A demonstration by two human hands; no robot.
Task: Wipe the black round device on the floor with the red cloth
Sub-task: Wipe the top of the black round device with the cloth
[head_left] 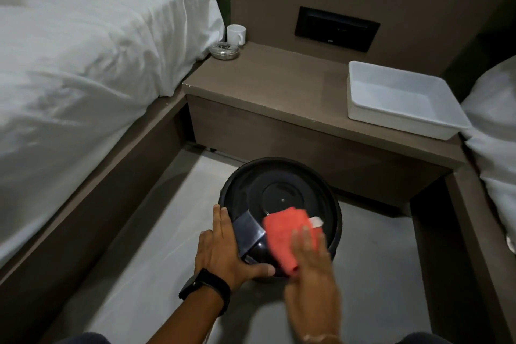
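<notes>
The black round device (282,195) sits on the grey floor in front of the bedside table. A red cloth (284,234) lies on the near part of its top. My right hand (310,268) presses flat on the cloth and looks blurred. My left hand (220,251) grips the device's near left rim, fingers along the side and thumb under the front edge. A dark watch is on my left wrist. A small white tag (317,222) sticks out beside the cloth.
A brown bedside table (268,92) stands just behind the device, carrying a white tray (402,98), a white mug (236,34) and a metal ashtray (224,51). White-sheeted beds flank the narrow floor strip: one left (83,50), one right (494,131).
</notes>
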